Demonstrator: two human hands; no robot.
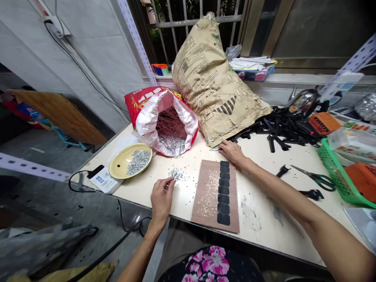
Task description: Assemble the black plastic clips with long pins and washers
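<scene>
My left hand (pixel 161 199) rests at the table's front edge, thumb and forefinger closed together beside a scatter of small silvery pieces (pixel 177 174). Whatever sits between those fingertips is too small to make out. Farther back, my right hand (pixel 233 152) is closed on slim metal tweezers (pixel 215 148), whose pointed end shows left of the fingers. Between my arms lies a brown board (pixel 202 188) with a column of several black rounded squares (pixel 223 197) along its right side and many pale specks left of them. A yellow oval dish (pixel 119 166) holds more silvery pieces.
An open red-and-white bag (pixel 190 133) of thin reddish pieces and a large paper sack (pixel 199 74) stand behind. Black parts (pixel 276 133) are heaped at back right. Scissors (pixel 315 178) and a green basket (pixel 335 172) lie right; a white device (pixel 104 180) sits left.
</scene>
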